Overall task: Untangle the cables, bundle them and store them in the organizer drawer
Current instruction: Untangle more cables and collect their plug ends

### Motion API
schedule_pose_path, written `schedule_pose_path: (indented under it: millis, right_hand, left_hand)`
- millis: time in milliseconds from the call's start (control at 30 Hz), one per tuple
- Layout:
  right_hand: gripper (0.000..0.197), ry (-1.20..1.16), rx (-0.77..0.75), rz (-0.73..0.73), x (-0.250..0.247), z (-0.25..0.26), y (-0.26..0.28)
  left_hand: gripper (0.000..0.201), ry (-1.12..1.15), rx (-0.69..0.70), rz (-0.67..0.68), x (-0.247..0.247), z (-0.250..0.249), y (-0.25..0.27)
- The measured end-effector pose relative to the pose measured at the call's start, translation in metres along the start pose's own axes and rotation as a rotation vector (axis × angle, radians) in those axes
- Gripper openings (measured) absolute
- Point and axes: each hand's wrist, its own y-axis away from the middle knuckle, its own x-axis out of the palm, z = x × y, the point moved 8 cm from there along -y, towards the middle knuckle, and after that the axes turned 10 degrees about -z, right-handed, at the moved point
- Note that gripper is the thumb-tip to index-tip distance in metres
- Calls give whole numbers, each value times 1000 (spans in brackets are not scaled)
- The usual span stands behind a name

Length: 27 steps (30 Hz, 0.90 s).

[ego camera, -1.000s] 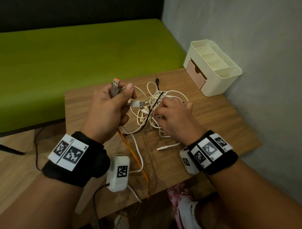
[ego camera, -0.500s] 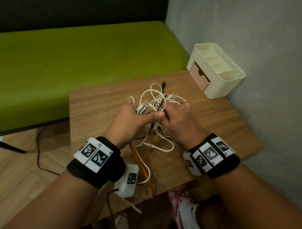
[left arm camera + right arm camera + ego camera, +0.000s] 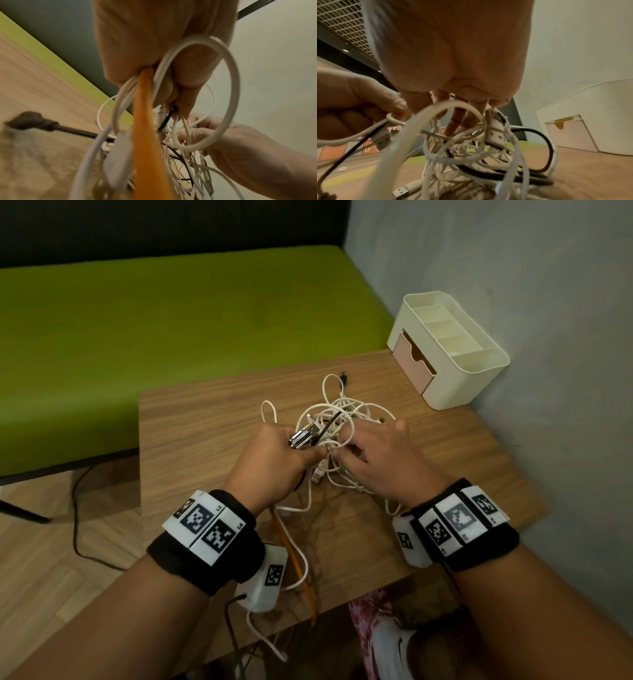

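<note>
A tangle of white cables (image 3: 346, 419) with a black cable (image 3: 544, 136) through it lies on the wooden table (image 3: 205, 440). My left hand (image 3: 315, 450) grips a silver USB plug (image 3: 303, 436) together with some white strands at the tangle's near left. The orange cable (image 3: 294, 556) runs from that fist down over the table's front edge (image 3: 145, 135). My right hand (image 3: 339, 453) sits against the left one, its fingers (image 3: 462, 119) curled into the loops and pinching white strands. The cream organizer (image 3: 455, 364) stands at the back right, its pink drawer (image 3: 411, 361) slightly pulled out.
A grey wall runs along the table's right side behind the organizer. A green bench (image 3: 171, 337) lies beyond the table's far and left edges. A loose USB plug (image 3: 400, 192) rests on the table under the tangle. My shoe (image 3: 387, 642) shows below the front edge.
My left hand has come down and to the right with the plug, from raised above the table to the tangle, beside my right hand. The right hand stayed in the cables.
</note>
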Motion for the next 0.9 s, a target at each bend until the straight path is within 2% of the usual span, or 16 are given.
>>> schedule_pose_path:
  millis: [100,167,233,300,400,467,500,533,567,633,700,800,900]
  right_hand:
    - [22,-39,90,72,-3,-10,2]
    - [17,-72,138,97,-13,-17,5]
    - [9,-92,180,80,-22,-24,6]
    - [14,-131,199,-6,-32,-27,3]
    - [23,-210,127,-145,-41,-17,2]
    - [27,-298,28,-161,-38,0,2]
    - [37,-326,-8,-146,-34,6,1]
    - [46,-313,-50,-127,-30,13,1]
    - [46,-250,-104,-115,-24,19,1]
    - [33,-78,-171,-102,-13,22,-1]
    - [37,8,-96,-67,-8,10,-5]
    - [29,113,97,-17,-12,-19,-7]
    - [18,207,139,-49,-21,-28,-6]
  left_hand:
    - [32,-42,7,56,-1,1,1]
    - [32,-37,38,80,-6,1,2]
    - [27,4,61,73,-14,-1,3]
    - [21,54,62,48,-23,-3,3]
    - [19,122,61,55,-28,-6,4]
    - [29,130,84,98,-25,-11,6]
    - [32,132,100,123,-22,-13,8]
    - [33,142,114,144,-20,-16,10]
    - [33,159,122,155,-19,-18,11]
    - [35,182,131,142,-21,-18,12]
    - [40,179,124,93,-29,-14,8]
    - [49,273,81,-45,-50,-4,-1]
    - [56,274,101,-89,-58,-2,-4]
